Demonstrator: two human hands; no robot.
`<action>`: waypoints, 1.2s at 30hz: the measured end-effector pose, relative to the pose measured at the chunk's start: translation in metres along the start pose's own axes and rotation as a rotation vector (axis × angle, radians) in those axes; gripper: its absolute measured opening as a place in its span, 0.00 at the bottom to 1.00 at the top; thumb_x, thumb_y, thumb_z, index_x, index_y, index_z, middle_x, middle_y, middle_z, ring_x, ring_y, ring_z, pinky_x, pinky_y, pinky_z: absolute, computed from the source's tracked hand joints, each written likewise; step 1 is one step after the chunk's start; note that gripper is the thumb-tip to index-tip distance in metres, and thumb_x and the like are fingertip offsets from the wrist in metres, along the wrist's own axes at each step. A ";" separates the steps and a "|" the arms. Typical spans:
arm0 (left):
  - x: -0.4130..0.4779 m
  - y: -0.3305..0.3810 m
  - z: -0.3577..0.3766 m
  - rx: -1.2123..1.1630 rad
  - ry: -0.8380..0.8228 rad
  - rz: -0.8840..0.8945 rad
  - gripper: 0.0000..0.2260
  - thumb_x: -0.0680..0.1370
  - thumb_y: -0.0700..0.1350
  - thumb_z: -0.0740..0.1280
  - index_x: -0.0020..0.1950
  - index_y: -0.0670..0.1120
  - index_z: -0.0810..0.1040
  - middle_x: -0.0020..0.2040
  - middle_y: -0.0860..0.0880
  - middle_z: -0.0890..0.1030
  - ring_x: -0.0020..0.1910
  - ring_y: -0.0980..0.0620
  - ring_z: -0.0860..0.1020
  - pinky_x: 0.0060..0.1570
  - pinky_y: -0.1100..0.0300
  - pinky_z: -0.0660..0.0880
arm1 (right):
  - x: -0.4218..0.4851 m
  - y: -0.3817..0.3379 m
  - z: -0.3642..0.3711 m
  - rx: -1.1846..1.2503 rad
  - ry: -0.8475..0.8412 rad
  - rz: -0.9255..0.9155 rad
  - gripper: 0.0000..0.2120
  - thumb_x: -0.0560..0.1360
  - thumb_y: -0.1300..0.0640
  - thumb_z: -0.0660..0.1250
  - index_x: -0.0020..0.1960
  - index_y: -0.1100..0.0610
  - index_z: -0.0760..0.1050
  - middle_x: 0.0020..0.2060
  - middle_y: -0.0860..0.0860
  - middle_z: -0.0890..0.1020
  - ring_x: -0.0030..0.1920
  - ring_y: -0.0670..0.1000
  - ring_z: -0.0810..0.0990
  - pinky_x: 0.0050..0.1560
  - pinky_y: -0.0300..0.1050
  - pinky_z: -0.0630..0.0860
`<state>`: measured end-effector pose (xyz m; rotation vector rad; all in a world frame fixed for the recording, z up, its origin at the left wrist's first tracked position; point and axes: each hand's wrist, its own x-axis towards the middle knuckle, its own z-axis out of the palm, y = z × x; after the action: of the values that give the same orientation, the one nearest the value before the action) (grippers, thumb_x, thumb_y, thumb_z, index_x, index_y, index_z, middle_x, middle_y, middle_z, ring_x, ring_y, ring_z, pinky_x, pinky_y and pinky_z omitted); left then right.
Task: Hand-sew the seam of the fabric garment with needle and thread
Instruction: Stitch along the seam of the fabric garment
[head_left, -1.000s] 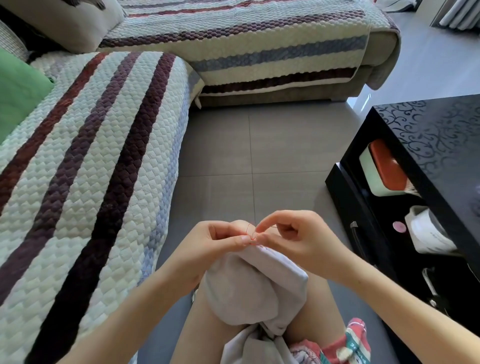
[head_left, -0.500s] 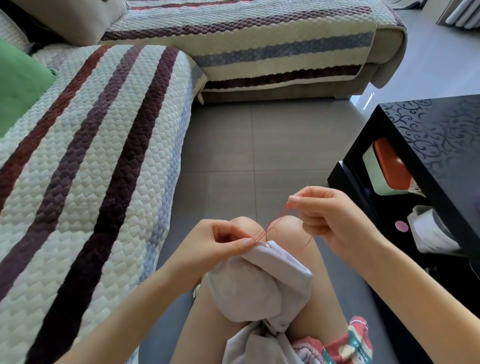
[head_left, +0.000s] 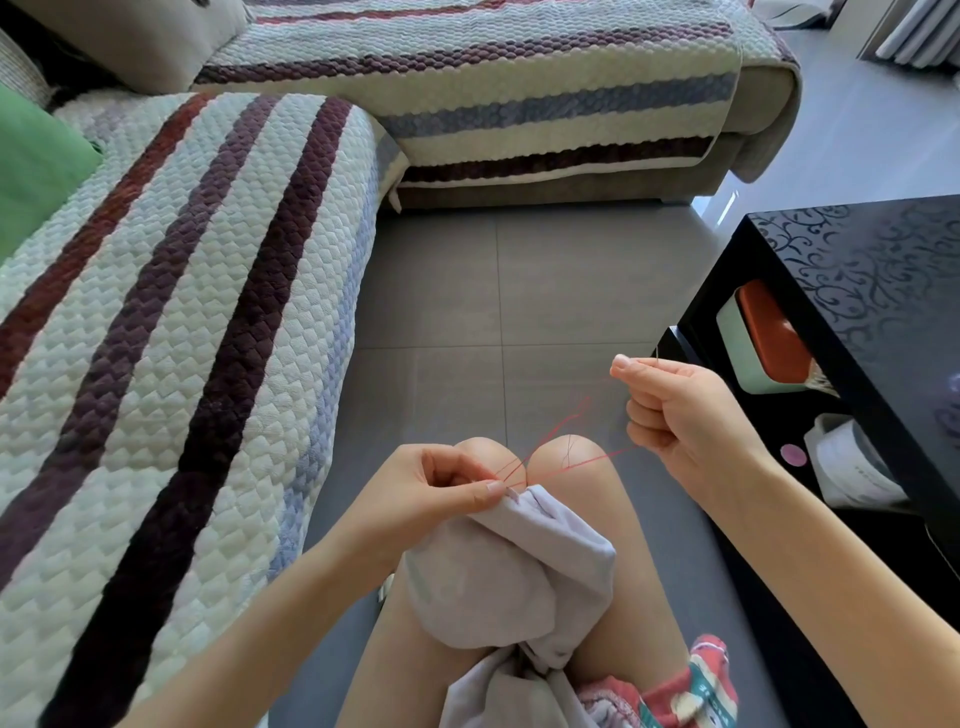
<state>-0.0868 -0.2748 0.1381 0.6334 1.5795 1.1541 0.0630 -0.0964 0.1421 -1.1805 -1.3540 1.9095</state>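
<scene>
A pale grey fabric garment (head_left: 509, 577) lies bunched over my knees. My left hand (head_left: 441, 488) pinches its top edge at the seam between thumb and fingers. Thin red thread (head_left: 558, 431) runs in loops from that pinch up and to the right. My right hand (head_left: 675, 410) is raised well to the right of the fabric, fingers curled, holding a thin needle (head_left: 657, 354) whose tip pokes out above the knuckles. The thread's run into the needle is too fine to follow.
A striped quilted sofa (head_left: 171, 332) runs along my left and across the back, with a green cushion (head_left: 36, 171). A black patterned low table (head_left: 872, 291) stands at the right, its shelf holding an orange-lidded box (head_left: 763, 338) and white items. Grey tiled floor (head_left: 498, 291) lies between.
My right hand has pulled away from the seam, up and to the right, drawing the red thread out through the fabric. My left hand has stayed pinched on the garment's edge.
</scene>
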 end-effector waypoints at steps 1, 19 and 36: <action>0.001 -0.001 0.000 -0.002 0.012 0.000 0.06 0.66 0.43 0.78 0.39 0.43 0.85 0.40 0.43 0.84 0.39 0.55 0.79 0.40 0.67 0.73 | 0.000 0.001 -0.001 -0.003 0.009 -0.005 0.08 0.78 0.62 0.65 0.39 0.59 0.73 0.22 0.45 0.57 0.22 0.44 0.54 0.20 0.35 0.55; 0.001 0.001 0.007 -0.133 0.251 -0.093 0.08 0.72 0.40 0.73 0.32 0.47 0.85 0.34 0.49 0.83 0.34 0.56 0.80 0.37 0.65 0.75 | 0.029 0.013 -0.082 -0.890 0.562 -0.564 0.09 0.76 0.52 0.67 0.47 0.58 0.78 0.26 0.47 0.70 0.29 0.50 0.70 0.36 0.44 0.65; 0.000 0.004 0.003 -0.182 0.201 -0.057 0.06 0.62 0.46 0.74 0.35 0.45 0.85 0.36 0.46 0.83 0.36 0.54 0.79 0.35 0.67 0.75 | -0.012 0.069 0.008 -0.917 -0.360 -0.504 0.18 0.72 0.44 0.59 0.44 0.55 0.81 0.38 0.50 0.83 0.40 0.50 0.78 0.44 0.47 0.75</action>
<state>-0.0844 -0.2723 0.1413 0.3602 1.6252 1.3339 0.0669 -0.1350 0.0836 -0.7119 -2.5808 1.1573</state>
